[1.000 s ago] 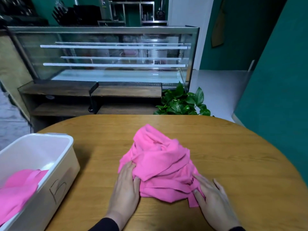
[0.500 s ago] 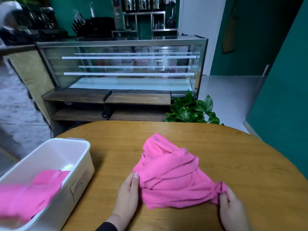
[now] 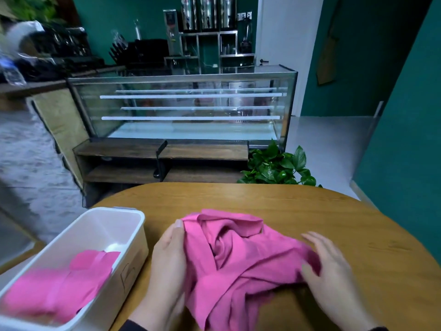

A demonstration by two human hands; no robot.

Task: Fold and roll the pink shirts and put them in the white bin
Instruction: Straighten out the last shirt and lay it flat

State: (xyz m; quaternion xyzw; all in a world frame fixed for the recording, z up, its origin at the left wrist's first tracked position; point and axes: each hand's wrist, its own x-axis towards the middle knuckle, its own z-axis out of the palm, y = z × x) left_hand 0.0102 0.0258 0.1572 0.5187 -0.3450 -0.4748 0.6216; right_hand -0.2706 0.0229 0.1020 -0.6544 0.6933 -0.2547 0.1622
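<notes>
A crumpled pink shirt [image 3: 238, 256] lies bunched on the wooden table, lifted a little at its sides. My left hand [image 3: 168, 263] grips its left edge, with the thumb up along the cloth and the fingers hidden beneath it. My right hand [image 3: 331, 271] holds the shirt's right end, the cloth running in between thumb and forefinger while the other fingers stay fairly straight. The white bin [image 3: 133, 263] stands at the table's left edge, just left of my left hand. Another pink shirt [image 3: 59, 290] lies inside it.
The round wooden table [image 3: 298, 206] shows bare wood beyond and to the right of the shirt. Past its far edge stand a potted green plant [image 3: 276, 168], a low wooden shelf [image 3: 167, 161] and a glass display case [image 3: 191, 106].
Both hands have taken hold of the shirt's sides and pulled it wider and nearer to me. The bundle has loosened. The camera has tilted upward.
</notes>
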